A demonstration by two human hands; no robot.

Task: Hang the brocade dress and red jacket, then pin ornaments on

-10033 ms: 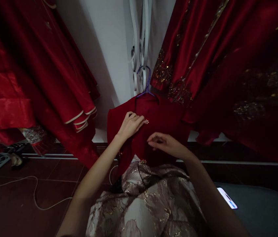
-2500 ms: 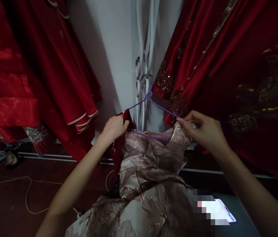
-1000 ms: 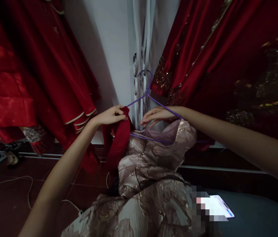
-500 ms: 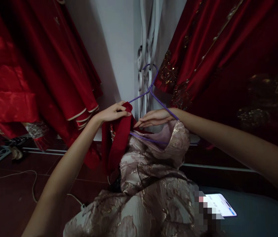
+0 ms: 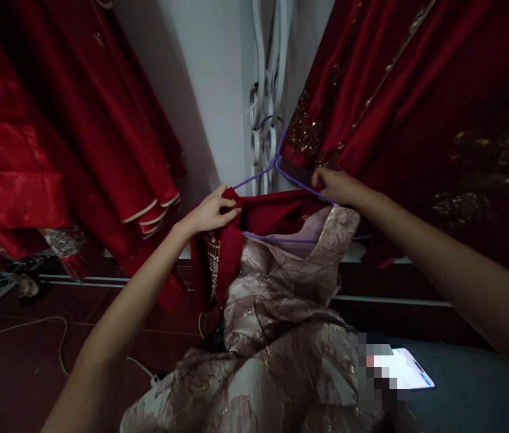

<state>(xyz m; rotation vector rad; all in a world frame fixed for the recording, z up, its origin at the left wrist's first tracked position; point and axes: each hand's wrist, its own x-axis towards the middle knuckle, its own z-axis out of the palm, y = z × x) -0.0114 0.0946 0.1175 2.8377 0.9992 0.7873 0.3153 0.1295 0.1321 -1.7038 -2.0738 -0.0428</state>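
Note:
A purple wire hanger [image 5: 291, 179] hangs by its hook from a white scrolled metal stand [image 5: 255, 147]. On it is a pinkish-beige dress [image 5: 272, 288] with metallic texture, its lower part spread toward me. A red garment [image 5: 263, 210] with beaded fringe lies over the hanger's left arm and stretches behind the dress's neckline to the right. My left hand [image 5: 216, 210] pinches the red garment at the hanger's left shoulder. Beside the hanger's right arm, my right hand [image 5: 333, 185] is closed with curled fingers, apparently on the red garment's far edge; its fingertips are partly hidden.
Red gowns [image 5: 141, 120] hang at the left, and gold-embroidered red gowns [image 5: 399, 120] at the right. A lit phone [image 5: 410, 368] lies on a dark grey-green surface [image 5: 471, 385]. A white cable [image 5: 62, 343] runs over the reddish tiled floor, near shoes [image 5: 27, 285].
My right hand has moved right and up, from the neckline to outside the hanger's right arm. The red garment is now drawn across behind the hanger. My left hand stays at the left shoulder.

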